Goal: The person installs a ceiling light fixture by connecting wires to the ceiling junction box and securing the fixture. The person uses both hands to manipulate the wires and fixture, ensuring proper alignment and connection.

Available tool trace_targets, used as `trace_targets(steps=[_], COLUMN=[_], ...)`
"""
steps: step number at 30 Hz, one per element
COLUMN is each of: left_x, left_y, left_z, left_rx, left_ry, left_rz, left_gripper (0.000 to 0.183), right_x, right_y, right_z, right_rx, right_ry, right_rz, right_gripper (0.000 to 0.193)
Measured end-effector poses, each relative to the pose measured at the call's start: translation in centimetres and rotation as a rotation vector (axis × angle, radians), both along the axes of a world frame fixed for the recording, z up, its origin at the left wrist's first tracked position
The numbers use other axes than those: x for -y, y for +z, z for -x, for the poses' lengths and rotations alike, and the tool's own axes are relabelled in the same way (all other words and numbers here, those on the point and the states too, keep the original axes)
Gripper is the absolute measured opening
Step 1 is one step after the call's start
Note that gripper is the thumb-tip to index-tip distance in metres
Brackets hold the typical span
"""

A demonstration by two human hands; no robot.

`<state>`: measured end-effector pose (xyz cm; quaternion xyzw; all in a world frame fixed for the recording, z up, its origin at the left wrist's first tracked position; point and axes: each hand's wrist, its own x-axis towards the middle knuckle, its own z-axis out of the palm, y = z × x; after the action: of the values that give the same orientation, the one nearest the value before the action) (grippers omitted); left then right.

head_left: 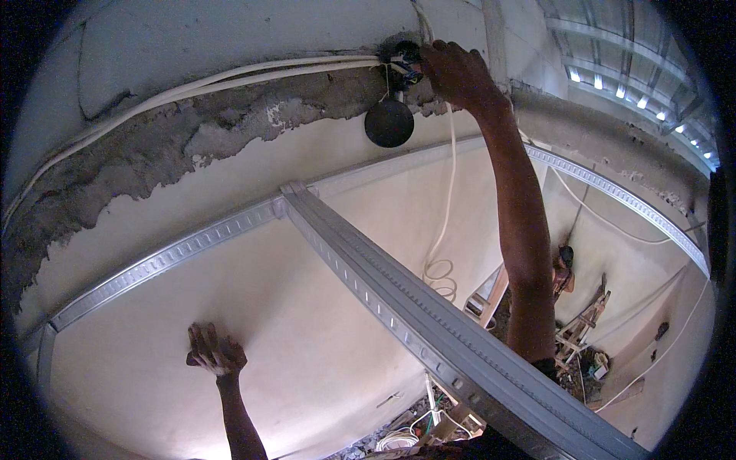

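At eight o'clock, the left hand (pixel 215 351) is resting against the pale wall (pixel 153 291), half open with fingers slightly bent, gripping nothing visible, probably steadying the body. From ten o'clock, white cables (pixel 230 79) are running along the rough plaster toward twelve. There a black disc (pixel 389 123) is hanging, apparently swung down to leave access to the round junction box (pixel 402 52) sitting in the wall just above. At one o'clock, the right hand (pixel 460 75) is reaching to the box's right edge, fingers curling inward; whether they are gripping a wire, I cannot tell. The box's mouth is facing outward, showing no clear long axis; the cables are pointing into it from nine o'clock.
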<state>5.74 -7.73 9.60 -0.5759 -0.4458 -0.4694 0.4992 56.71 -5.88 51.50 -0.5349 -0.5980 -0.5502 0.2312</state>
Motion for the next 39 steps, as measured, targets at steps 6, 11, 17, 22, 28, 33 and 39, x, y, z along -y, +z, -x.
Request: trace_targets(steps=[6,11,17,22,28,33,39], left_x=[-0.6,-0.5,-0.2,-0.5,-0.5,-0.4,-0.8], left_y=[-0.7,-0.5,-0.5,0.1,-0.2,-0.1,-0.2], left_z=[0.6,0.2,0.7,-0.2,0.2,0.3,-0.1], left_rx=[0.004,0.02,0.0,0.013,0.018,0.012,0.018], left_ry=[0.02,0.013,-0.002,-0.013,0.005,-0.006,-0.035], left_rz=[0.033,0.023,0.01,0.005,0.01,-0.005,0.007], left_gripper=[0.054,0.053,0.053,0.054,0.052,0.051,0.051], right_x=[0.1,0.8,-0.4,1.9,2.2,2.7,-0.2], right_y=[0.4,-0.1,-0.1,0.0,0.9,1.0,1.6], right_z=[0.9,0.7,0.1,1.2,1.6,1.6,-4.1], right_rx=[0.062,-0.062,-0.05,-0.133,-0.219,-0.223,0.149], right_ry=[-0.2,-0.004,0.015,-0.099,-0.029,0.096,0.07], right_rz=[0.174,0.18,0.194,0.278,0.372,0.233,0.18], right_gripper=[0.02,0.023,0.028,0.026,0.023,0.02,0.022])
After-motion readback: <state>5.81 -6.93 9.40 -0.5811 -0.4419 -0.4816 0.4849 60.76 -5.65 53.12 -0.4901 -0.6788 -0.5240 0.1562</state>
